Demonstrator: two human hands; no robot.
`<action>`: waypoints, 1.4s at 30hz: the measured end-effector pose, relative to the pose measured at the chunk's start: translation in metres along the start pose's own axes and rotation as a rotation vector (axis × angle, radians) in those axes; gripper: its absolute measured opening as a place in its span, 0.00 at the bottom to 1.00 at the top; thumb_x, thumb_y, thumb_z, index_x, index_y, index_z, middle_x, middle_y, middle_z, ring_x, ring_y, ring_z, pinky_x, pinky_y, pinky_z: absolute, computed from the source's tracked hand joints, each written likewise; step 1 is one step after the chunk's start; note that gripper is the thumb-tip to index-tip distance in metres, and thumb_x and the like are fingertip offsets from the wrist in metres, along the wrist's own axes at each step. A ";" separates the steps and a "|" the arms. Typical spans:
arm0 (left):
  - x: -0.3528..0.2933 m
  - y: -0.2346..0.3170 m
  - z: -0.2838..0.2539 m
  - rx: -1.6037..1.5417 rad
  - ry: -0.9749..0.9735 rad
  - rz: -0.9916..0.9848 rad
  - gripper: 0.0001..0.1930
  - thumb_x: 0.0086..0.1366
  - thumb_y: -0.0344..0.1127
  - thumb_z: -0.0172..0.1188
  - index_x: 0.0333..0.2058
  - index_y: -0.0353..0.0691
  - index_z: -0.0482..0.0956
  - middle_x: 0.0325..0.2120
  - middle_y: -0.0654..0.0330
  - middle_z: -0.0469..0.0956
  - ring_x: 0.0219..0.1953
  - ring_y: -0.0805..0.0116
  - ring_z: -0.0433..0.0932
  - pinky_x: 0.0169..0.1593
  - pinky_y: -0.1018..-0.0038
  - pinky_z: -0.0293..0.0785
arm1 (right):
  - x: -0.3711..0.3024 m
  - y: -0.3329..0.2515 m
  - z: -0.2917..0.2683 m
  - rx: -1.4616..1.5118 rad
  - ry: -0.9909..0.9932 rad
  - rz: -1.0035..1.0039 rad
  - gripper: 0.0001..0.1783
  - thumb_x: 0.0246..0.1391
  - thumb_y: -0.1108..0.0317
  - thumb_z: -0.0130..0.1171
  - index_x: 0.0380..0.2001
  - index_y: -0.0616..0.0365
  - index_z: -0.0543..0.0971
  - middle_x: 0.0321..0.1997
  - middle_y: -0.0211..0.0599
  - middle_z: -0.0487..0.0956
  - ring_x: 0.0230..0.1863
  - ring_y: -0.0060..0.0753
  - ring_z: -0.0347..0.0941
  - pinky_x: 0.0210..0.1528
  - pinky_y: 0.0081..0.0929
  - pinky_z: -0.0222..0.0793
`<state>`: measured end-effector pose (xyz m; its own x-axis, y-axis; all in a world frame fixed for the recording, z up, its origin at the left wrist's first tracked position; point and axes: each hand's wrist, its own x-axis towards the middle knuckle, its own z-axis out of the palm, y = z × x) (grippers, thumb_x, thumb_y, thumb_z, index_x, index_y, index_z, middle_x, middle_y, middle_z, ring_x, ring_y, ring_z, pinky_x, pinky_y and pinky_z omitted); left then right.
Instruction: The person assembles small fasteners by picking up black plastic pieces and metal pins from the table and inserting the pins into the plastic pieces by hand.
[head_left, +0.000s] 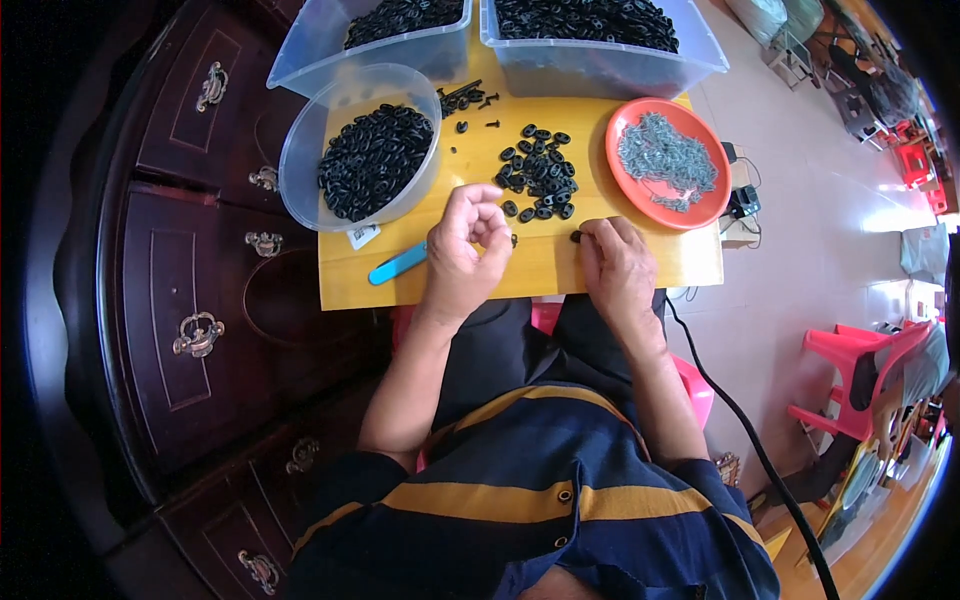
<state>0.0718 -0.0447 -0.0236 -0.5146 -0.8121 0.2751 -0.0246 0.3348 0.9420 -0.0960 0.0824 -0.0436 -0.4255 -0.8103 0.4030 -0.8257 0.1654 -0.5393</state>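
My left hand [468,245] is over the front of the yellow table, fingers curled in. A small black piece [514,241] shows at its thumb tip, mostly hidden. To the right, my right hand [622,268] pinches another small black piece [576,236] between thumb and fingertips. Just beyond both hands lies a loose pile of black oval two-hole parts [541,172]. Partly under my left hand is a blue flat-handled tool [397,264]; its other end is hidden.
A round clear tub [290,165] of black parts stands at left. Two clear bins [600,62] [400,60] of black parts line the far edge. An orange plate [616,165] holds small silvery pieces. Dark drawers [190,330] border the left; a black cable [745,420] hangs at right.
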 end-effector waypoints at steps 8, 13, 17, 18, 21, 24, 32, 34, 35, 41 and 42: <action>-0.006 0.012 0.008 0.111 -0.295 0.026 0.15 0.57 0.17 0.57 0.43 0.36 0.71 0.25 0.62 0.75 0.25 0.77 0.74 0.31 0.79 0.72 | -0.009 -0.026 -0.001 0.646 -0.199 0.386 0.08 0.59 0.70 0.63 0.40 0.58 0.78 0.30 0.30 0.78 0.28 0.22 0.72 0.32 0.21 0.69; -0.008 0.017 0.005 0.118 -0.394 0.007 0.14 0.57 0.17 0.58 0.41 0.37 0.72 0.26 0.62 0.75 0.26 0.75 0.75 0.31 0.77 0.73 | -0.017 -0.033 0.007 1.126 -0.300 0.532 0.06 0.65 0.69 0.58 0.39 0.61 0.77 0.31 0.21 0.76 0.31 0.11 0.68 0.33 0.14 0.66; -0.007 0.015 0.004 0.108 -0.409 0.002 0.15 0.57 0.17 0.58 0.42 0.37 0.72 0.26 0.62 0.75 0.26 0.76 0.74 0.31 0.77 0.73 | -0.020 -0.032 0.009 1.170 -0.306 0.580 0.08 0.67 0.66 0.56 0.38 0.60 0.77 0.31 0.22 0.76 0.32 0.12 0.69 0.34 0.14 0.67; -0.007 0.015 0.005 0.068 -0.396 0.011 0.16 0.57 0.17 0.58 0.45 0.37 0.73 0.25 0.63 0.75 0.26 0.77 0.74 0.31 0.78 0.72 | -0.020 -0.031 0.009 1.152 -0.316 0.589 0.09 0.68 0.66 0.55 0.37 0.60 0.76 0.31 0.23 0.76 0.32 0.12 0.70 0.35 0.15 0.68; -0.002 0.018 -0.001 0.057 -0.380 -0.063 0.18 0.57 0.18 0.60 0.47 0.36 0.75 0.25 0.64 0.75 0.24 0.79 0.72 0.29 0.79 0.70 | -0.023 -0.029 0.010 1.145 -0.289 0.591 0.09 0.68 0.65 0.54 0.37 0.60 0.76 0.32 0.24 0.76 0.33 0.13 0.70 0.37 0.15 0.69; 0.002 0.011 -0.012 0.243 -0.325 -0.092 0.17 0.56 0.20 0.63 0.46 0.36 0.78 0.24 0.64 0.75 0.22 0.80 0.71 0.28 0.80 0.69 | -0.019 -0.030 0.007 1.069 -0.265 0.549 0.09 0.68 0.65 0.54 0.37 0.60 0.75 0.32 0.25 0.76 0.34 0.13 0.70 0.38 0.15 0.68; -0.001 -0.003 -0.003 0.544 -0.261 -0.019 0.10 0.57 0.27 0.65 0.38 0.36 0.81 0.27 0.54 0.79 0.28 0.58 0.80 0.35 0.68 0.76 | -0.017 -0.016 0.001 1.013 -0.205 0.561 0.07 0.68 0.67 0.53 0.38 0.59 0.75 0.33 0.25 0.76 0.32 0.13 0.68 0.36 0.14 0.65; -0.002 -0.006 -0.002 0.554 -0.254 0.001 0.09 0.57 0.27 0.65 0.38 0.36 0.81 0.27 0.54 0.79 0.29 0.57 0.80 0.35 0.67 0.76 | -0.016 -0.014 0.000 0.995 -0.201 0.553 0.06 0.68 0.67 0.53 0.39 0.59 0.74 0.33 0.25 0.76 0.31 0.14 0.66 0.36 0.14 0.64; -0.002 -0.008 -0.001 0.563 -0.245 0.020 0.09 0.58 0.27 0.65 0.38 0.36 0.81 0.28 0.54 0.79 0.29 0.57 0.80 0.35 0.67 0.76 | -0.016 -0.013 0.000 0.972 -0.198 0.544 0.06 0.68 0.67 0.53 0.39 0.59 0.75 0.33 0.25 0.76 0.31 0.14 0.66 0.36 0.14 0.64; -0.002 -0.006 0.001 0.638 -0.283 0.016 0.08 0.59 0.30 0.65 0.36 0.37 0.78 0.29 0.54 0.79 0.31 0.55 0.80 0.36 0.65 0.76 | -0.012 -0.015 -0.001 0.923 -0.192 0.527 0.07 0.68 0.67 0.53 0.38 0.60 0.75 0.32 0.25 0.76 0.30 0.14 0.68 0.34 0.15 0.66; -0.002 -0.004 0.002 0.637 -0.282 0.016 0.08 0.59 0.30 0.65 0.36 0.37 0.78 0.29 0.54 0.79 0.31 0.55 0.80 0.36 0.65 0.76 | -0.011 -0.015 -0.001 0.916 -0.186 0.524 0.08 0.67 0.68 0.53 0.37 0.61 0.76 0.31 0.25 0.76 0.30 0.15 0.69 0.33 0.17 0.68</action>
<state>0.0715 -0.0438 -0.0283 -0.7203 -0.6780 0.1465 -0.4685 0.6313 0.6181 -0.0791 0.0895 -0.0392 -0.5192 -0.8466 -0.1168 0.0686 0.0949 -0.9931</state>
